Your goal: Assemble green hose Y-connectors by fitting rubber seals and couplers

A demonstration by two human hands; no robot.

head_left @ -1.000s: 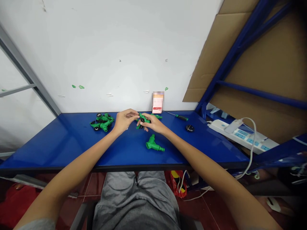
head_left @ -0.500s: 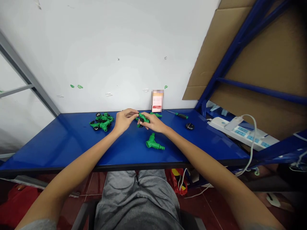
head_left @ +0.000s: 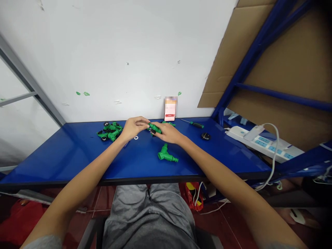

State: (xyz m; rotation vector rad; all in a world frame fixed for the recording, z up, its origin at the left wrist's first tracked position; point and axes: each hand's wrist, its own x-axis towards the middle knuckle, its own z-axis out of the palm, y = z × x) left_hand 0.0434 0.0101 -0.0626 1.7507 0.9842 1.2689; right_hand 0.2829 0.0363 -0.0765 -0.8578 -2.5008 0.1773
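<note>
A white ring (head_left: 136, 137) (hidden shortly before) is revealed, the seemingly unfinished green fitting (head_left: 156, 128) being pinched by left hand (head_left: 131, 128) and right hand (head_left: 169, 133).

Counting round from the middle of the view: two hands, one left hand (head_left: 132, 127) and one right hand (head_left: 169, 133), with one green fitting (head_left: 156, 128) between them! Down at six o'clock, one loose fitting (head_left: 167, 155). Across at nine, a heap of fittings (head_left: 114, 135), several of them, too tangled for an exact tally. Between eight and nine, one white ring (head_left: 134, 138). Swing to three: one screwdriver (head_left: 198, 125), one round black object (head_left: 205, 137), and, farther out, one power strip (head_left: 259, 141). Twelve o'clock, one phone (head_left: 170, 110) and one half-hidden green piece (head_left: 170, 123). Higher, two small fixings (head_left: 178, 62), near eleven and just past twelve!
</note>
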